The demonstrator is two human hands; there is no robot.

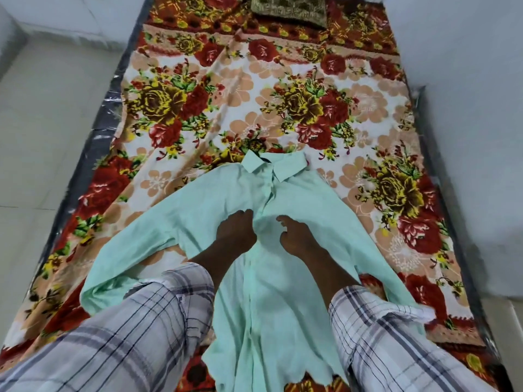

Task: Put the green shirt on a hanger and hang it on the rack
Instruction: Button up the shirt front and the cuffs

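Note:
The pale green shirt (203, 210) lies flat on the bed, front up, collar pointing away from me and both sleeves spread out. My left hand (235, 230) pinches the fabric at the button placket in the chest area, fingers curled into the cloth. My right hand (297, 236) sits just to the right of the placket, fingers curled on the shirt front, and the cloth bunches into a small fold between the two hands. No hanger and no rack are in view.
The bed carries a floral blanket (283, 108) in red, yellow and peach. A dark patterned pillow (288, 8) lies at the far end. Pale floor tiles (42, 123) run along the left and a white wall (467, 80) along the right.

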